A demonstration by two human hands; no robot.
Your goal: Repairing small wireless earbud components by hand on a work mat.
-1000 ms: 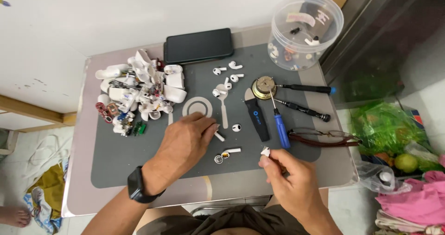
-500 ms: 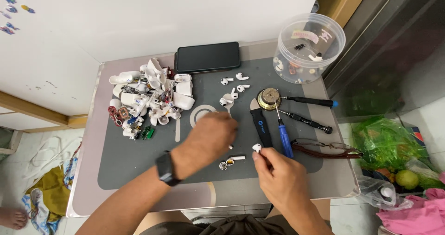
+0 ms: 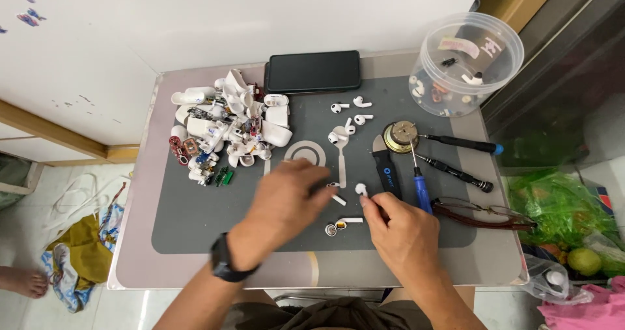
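Note:
My right hand (image 3: 398,231) pinches a small white earbud (image 3: 360,188) at its fingertips, just above the grey work mat (image 3: 195,220). My left hand (image 3: 286,205), with a dark watch on the wrist, is blurred and hovers to the left of it with curled fingers. A short white stem piece (image 3: 339,200) lies at its fingertips; whether it is gripped is unclear. An opened earbud with a gold end (image 3: 340,225) lies between both hands. A black pry tool (image 3: 388,173) and a blue screwdriver (image 3: 420,188) lie just right of the held earbud.
A heap of white case parts (image 3: 221,131) fills the mat's left. A black phone (image 3: 312,71) lies at the back, loose earbuds (image 3: 348,118) in front of it. A clear tub (image 3: 469,63), two black screwdrivers (image 3: 457,158) and glasses (image 3: 483,214) are on the right.
My left hand has slid right toward the right hand. My right hand has lifted the earbud a little farther onto the mat, next to the black pry tool.

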